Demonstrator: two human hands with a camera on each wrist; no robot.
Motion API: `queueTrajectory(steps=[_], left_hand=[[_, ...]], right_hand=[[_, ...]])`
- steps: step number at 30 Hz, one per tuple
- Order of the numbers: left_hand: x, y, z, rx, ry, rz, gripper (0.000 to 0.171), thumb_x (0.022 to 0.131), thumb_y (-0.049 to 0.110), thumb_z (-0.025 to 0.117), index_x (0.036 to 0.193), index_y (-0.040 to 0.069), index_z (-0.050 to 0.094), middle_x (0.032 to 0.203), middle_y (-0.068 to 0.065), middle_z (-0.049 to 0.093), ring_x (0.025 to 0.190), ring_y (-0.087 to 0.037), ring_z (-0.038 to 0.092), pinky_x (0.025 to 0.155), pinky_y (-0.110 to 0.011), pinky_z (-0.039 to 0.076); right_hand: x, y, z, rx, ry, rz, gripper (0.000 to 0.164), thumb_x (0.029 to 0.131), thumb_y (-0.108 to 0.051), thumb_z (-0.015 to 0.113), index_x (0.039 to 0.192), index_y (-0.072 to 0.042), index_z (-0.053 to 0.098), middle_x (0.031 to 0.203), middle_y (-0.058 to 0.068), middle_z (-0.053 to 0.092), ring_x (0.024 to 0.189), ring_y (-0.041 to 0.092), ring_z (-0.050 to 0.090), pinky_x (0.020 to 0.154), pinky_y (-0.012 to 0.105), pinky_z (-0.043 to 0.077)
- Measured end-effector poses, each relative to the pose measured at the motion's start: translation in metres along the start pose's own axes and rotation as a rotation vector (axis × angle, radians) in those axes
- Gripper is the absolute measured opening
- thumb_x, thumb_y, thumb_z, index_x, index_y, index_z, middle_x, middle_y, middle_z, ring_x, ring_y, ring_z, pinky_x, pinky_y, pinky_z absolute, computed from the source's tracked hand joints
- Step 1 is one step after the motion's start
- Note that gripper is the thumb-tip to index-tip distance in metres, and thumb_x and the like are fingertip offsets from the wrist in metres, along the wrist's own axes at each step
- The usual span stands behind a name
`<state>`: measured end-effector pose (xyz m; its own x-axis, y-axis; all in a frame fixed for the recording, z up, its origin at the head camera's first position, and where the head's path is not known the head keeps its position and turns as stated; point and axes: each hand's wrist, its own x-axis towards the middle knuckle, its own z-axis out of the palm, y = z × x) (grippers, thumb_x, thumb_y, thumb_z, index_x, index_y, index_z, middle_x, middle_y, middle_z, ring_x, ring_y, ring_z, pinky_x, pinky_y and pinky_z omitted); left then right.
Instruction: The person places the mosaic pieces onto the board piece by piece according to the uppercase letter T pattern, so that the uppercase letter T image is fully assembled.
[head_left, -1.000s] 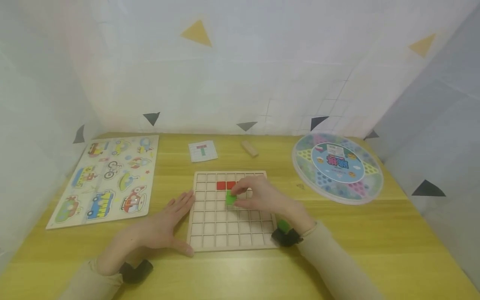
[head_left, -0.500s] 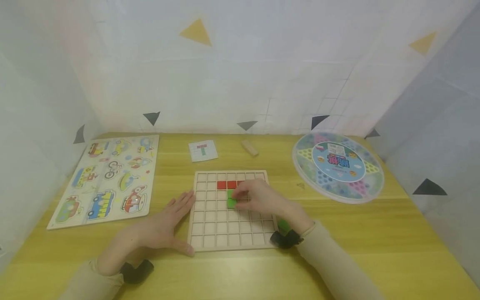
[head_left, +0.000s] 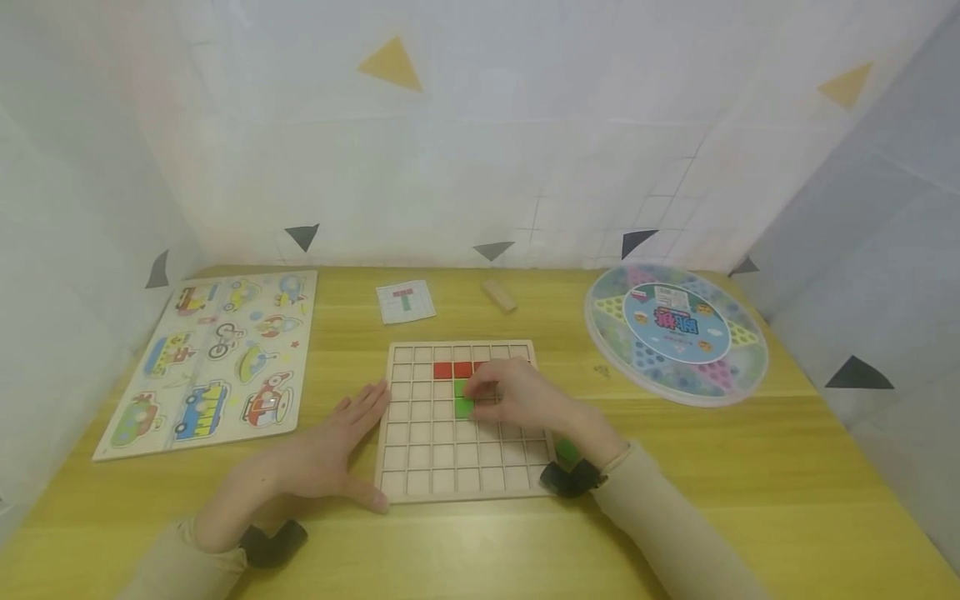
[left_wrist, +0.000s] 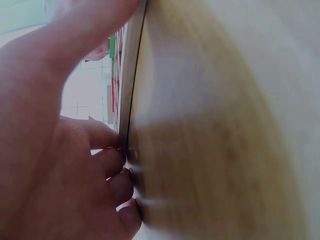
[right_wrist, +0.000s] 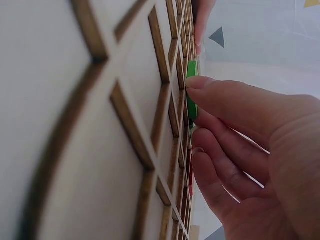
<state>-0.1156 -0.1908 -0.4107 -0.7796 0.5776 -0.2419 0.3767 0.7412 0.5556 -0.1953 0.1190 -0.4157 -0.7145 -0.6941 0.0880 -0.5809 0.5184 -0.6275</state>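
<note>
A wooden grid board [head_left: 420,458] lies in the middle of the table. My left hand [head_left: 326,450] rests spread along its left edge, fingers near the upper part and thumb by the lower corner; the left wrist view shows the fingertips [left_wrist: 121,187] against that edge. My right hand [head_left: 517,392] pinches a green tile [head_left: 463,408] at the grid between thumb and fingers. Just above it sits another green tile [head_left: 460,387], partly behind the fingers. Red tiles [head_left: 442,371] form a row above, its right end partly covered. In the right wrist view, the thumb touches the green tile [right_wrist: 192,95].
A patterned card [head_left: 406,302] and a small wooden block [head_left: 499,297] lie behind the board. On the left is a vehicle picture puzzle [head_left: 292,408], on the right a round game board [head_left: 675,325]. Something green [head_left: 567,452] shows beside my right wrist.
The green tile in my right hand has come down from a raised position into the cell below the other green tile. My left hand has stayed in place.
</note>
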Motion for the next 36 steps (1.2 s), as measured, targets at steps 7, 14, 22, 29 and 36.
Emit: queueTrajectory(steps=[7,14,22,29,36], left_hand=[[-0.0001,0.0001,-0.0002,-0.003,0.003,0.001,0.137,0.066,0.072,0.077,0.161,0.005,0.004,0.169,-0.011,-0.007,0.155,-0.035,-0.004,0.124,-0.057,0.008],[-0.0001,-0.0003,0.0009,0.001,0.003,-0.004,0.137,0.065,0.073,0.076,0.161,0.006,0.004,0.169,-0.010,-0.007,0.155,-0.035,-0.004,0.124,-0.057,0.008],[-0.0001,0.0000,0.0003,0.005,0.005,-0.011,0.137,0.065,0.074,0.076,0.161,0.006,0.005,0.169,-0.010,-0.006,0.155,-0.036,-0.003,0.124,-0.057,0.009],[0.0000,-0.0002,0.0003,0.010,0.008,-0.009,0.136,0.066,0.074,0.076,0.161,0.006,0.005,0.169,-0.009,-0.006,0.155,-0.036,-0.003,0.124,-0.057,0.009],[-0.0003,-0.0003,0.0000,0.003,0.006,-0.010,0.137,0.066,0.073,0.076,0.161,0.007,0.005,0.169,-0.009,-0.006,0.155,-0.035,-0.003,0.124,-0.058,0.009]], right_hand=[[0.0000,0.0009,0.0008,0.006,0.003,-0.005,0.022,0.081,-0.012,0.083,0.101,-0.011,0.074,0.098,-0.004,0.073,0.093,0.008,0.070,0.085,0.021,0.057],[0.0000,0.0017,0.0014,-0.002,0.007,-0.007,0.022,0.081,-0.013,0.084,0.101,-0.012,0.074,0.098,-0.005,0.073,0.093,0.007,0.069,0.085,0.021,0.057],[0.0002,0.0026,0.0013,0.012,0.016,0.010,0.023,0.080,-0.014,0.084,0.101,-0.012,0.073,0.098,-0.005,0.073,0.092,0.007,0.069,0.085,0.021,0.057],[0.0001,0.0022,0.0007,0.031,0.021,0.022,0.022,0.081,-0.012,0.084,0.100,-0.012,0.073,0.098,-0.004,0.074,0.093,0.007,0.070,0.085,0.020,0.057],[-0.0001,0.0016,-0.0002,0.037,0.014,0.045,0.021,0.082,-0.013,0.083,0.101,-0.012,0.073,0.099,-0.004,0.074,0.094,0.007,0.070,0.085,0.022,0.057]])
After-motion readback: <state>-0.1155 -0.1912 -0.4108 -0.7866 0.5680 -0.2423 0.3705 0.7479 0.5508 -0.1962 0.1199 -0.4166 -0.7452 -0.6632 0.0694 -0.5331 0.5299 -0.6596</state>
